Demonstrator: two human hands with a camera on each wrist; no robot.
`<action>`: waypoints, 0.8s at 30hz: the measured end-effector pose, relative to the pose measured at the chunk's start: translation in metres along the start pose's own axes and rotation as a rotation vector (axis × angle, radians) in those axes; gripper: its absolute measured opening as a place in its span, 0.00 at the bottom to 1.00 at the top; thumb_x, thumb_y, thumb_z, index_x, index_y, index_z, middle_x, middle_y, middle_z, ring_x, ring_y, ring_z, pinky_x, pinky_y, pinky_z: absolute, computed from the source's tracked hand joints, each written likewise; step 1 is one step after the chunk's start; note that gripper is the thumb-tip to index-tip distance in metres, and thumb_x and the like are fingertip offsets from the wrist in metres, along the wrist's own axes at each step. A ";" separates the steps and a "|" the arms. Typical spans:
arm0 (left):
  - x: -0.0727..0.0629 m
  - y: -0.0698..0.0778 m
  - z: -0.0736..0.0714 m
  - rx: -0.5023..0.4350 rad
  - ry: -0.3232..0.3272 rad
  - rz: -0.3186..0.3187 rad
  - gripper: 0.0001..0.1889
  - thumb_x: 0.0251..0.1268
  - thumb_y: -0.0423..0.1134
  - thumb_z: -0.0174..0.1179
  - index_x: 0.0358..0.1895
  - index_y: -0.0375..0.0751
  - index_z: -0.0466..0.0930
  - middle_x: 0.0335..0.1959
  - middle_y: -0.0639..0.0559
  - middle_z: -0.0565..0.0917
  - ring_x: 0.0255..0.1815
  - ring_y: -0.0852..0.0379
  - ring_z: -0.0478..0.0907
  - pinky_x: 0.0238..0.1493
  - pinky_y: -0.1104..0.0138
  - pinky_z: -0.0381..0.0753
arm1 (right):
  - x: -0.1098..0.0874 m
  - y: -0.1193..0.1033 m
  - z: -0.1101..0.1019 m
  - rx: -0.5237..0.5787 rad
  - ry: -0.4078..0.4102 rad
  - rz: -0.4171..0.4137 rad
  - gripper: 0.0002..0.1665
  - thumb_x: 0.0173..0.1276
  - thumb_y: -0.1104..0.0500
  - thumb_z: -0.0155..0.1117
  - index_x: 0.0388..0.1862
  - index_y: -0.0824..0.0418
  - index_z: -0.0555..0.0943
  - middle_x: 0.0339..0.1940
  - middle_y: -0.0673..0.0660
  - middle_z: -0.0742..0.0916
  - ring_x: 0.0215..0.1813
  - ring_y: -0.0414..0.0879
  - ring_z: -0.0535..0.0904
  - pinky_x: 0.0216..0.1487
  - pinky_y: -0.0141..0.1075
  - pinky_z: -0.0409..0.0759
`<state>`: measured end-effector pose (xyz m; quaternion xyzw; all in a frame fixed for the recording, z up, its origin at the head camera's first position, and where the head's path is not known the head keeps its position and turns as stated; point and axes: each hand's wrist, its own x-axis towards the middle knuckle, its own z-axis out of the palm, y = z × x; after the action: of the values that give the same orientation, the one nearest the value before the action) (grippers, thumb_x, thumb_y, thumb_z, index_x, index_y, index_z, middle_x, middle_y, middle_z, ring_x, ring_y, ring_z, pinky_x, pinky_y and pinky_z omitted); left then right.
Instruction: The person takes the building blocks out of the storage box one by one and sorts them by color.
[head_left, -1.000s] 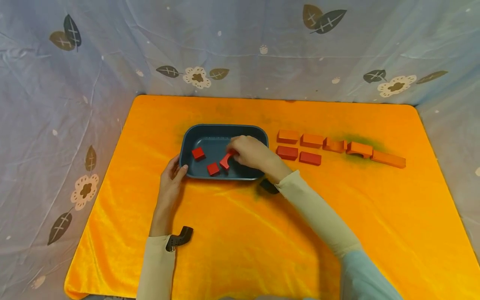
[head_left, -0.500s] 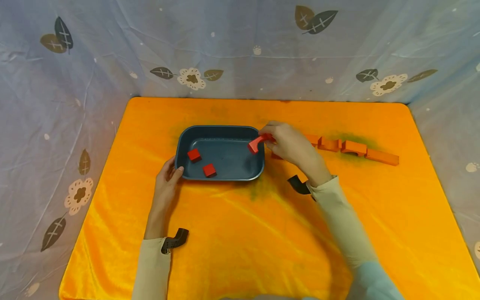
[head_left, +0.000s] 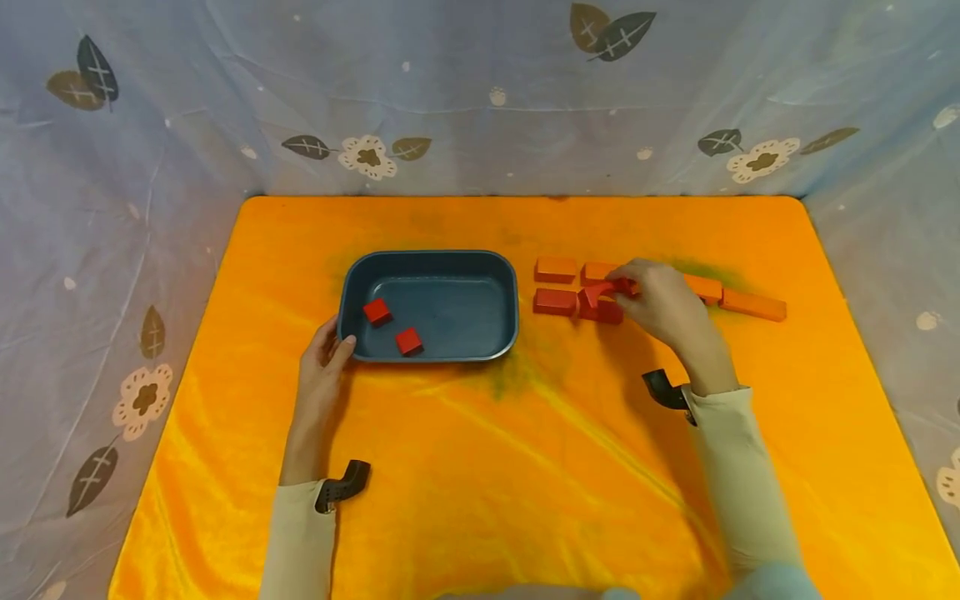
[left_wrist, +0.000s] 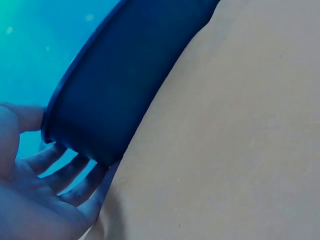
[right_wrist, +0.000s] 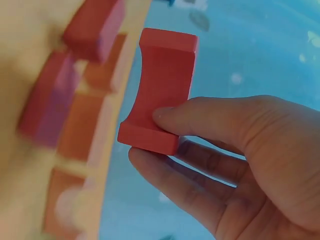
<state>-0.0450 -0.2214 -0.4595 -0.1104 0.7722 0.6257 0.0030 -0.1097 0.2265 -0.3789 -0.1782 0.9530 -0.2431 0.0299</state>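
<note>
In the head view my left hand (head_left: 320, 363) grips the left end of a dark blue-grey rectangular tray (head_left: 472, 321), thumb at the rim. The left wrist view shows the fingers against the outside of the tray wall (left_wrist: 110, 85). Two red cubes (head_left: 377, 312) lie inside, towards the left. My right hand (head_left: 667, 307) pinches a red arch block (right_wrist: 167, 75) by one end between thumb and fingers. It is over the front row of red blocks (head_left: 555, 302), right of the tray, and overlaps the second one in the head view.
Behind the red blocks runs a row of several orange blocks (head_left: 555, 269), partly hidden by my right hand and ending in a long block (head_left: 754, 305) at the right. An orange cloth (head_left: 480, 467) covers the table. A patterned grey-blue curtain (head_left: 495, 158) surrounds it.
My right hand has lifted the red arch block out of the tray and carried it right, over the red blocks. My left hand keeps its hold on the tray; the head view has shifted slightly.
</note>
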 end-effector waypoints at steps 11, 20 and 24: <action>-0.001 0.002 -0.002 -0.008 0.000 -0.003 0.26 0.76 0.38 0.51 0.74 0.40 0.61 0.72 0.47 0.66 0.70 0.53 0.63 0.68 0.75 0.63 | -0.039 0.049 0.002 -0.003 0.106 0.163 0.15 0.63 0.70 0.65 0.49 0.75 0.81 0.44 0.72 0.84 0.34 0.58 0.77 0.36 0.49 0.76; -0.001 0.001 0.001 -0.005 0.002 -0.007 0.27 0.76 0.38 0.51 0.74 0.41 0.61 0.72 0.48 0.66 0.71 0.54 0.62 0.69 0.74 0.62 | -0.049 0.062 0.013 0.000 0.109 0.226 0.17 0.65 0.68 0.65 0.52 0.75 0.80 0.46 0.73 0.83 0.34 0.58 0.75 0.36 0.50 0.75; 0.000 0.001 0.003 -0.011 -0.003 -0.008 0.27 0.76 0.38 0.51 0.74 0.41 0.61 0.72 0.49 0.66 0.71 0.54 0.62 0.69 0.74 0.63 | -0.049 0.062 0.017 -0.001 0.100 0.241 0.17 0.65 0.69 0.64 0.52 0.75 0.80 0.46 0.73 0.84 0.33 0.58 0.75 0.35 0.50 0.76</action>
<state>-0.0451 -0.2184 -0.4590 -0.1129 0.7682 0.6301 0.0061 -0.0819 0.2875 -0.4245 -0.0501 0.9679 -0.2459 0.0112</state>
